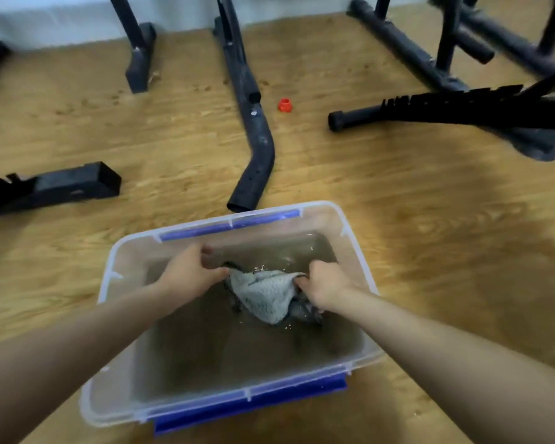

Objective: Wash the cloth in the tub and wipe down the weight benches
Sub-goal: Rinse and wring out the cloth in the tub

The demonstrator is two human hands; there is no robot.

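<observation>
Head cam: both hands are down in the tub (pixel 105 283). The left hand (pixel 189 274) and the right hand (pixel 324 286) each have their fingers curled tight around an end of the grey cloth (pixel 266 293), which sits half in the murky water, toward the tub's 1 o'clock corner.

Scrub too hard and I'd guess water slops over the rim onto the wood floor (pixel 430 251), making it slippery. Water that dirty may just smear the benches.

From the tub, there's a bent frame bar (pixel 253 133) at 12 with its end almost at the rim, a red cap (pixel 284 105) just past it, a bench leg (pixel 430 110) at 2 and a black block (pixel 77 181) at 10. Easy to trip on when standing up.
</observation>
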